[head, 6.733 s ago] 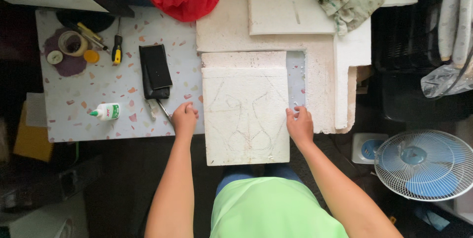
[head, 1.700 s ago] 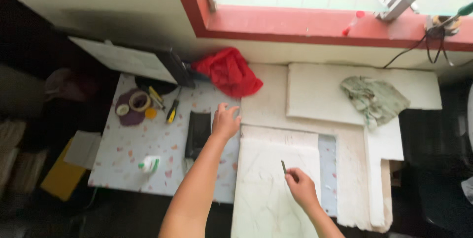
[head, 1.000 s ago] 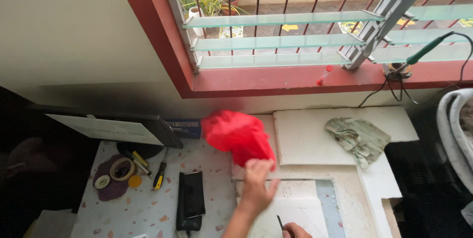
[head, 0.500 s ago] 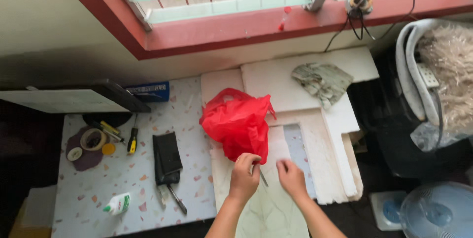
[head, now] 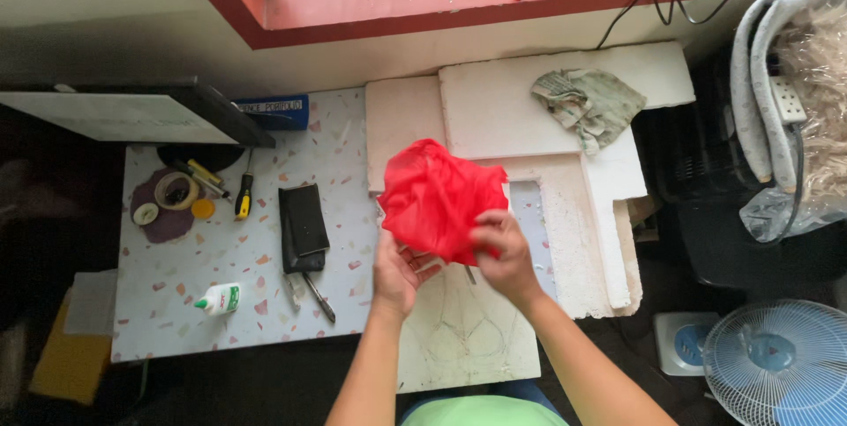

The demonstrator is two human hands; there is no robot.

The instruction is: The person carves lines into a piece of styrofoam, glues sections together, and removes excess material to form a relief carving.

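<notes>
A speckled desk (head: 221, 254) holds many small things. A black pouch (head: 303, 227) lies flat near the middle, and a thin metal tool (head: 319, 297) lies just below it. A little white glue bottle (head: 218, 299) with a green cap lies on its side. A roll of tape (head: 176, 190) sits on a purple mat (head: 163, 219) — a yellow-handled screwdriver (head: 243, 202) is close by. White foam boards (head: 565, 117) are stacked at the back, with a crumpled green rag (head: 587, 104) on top. A blue and white fan (head: 781, 364) stands on the floor.
</notes>
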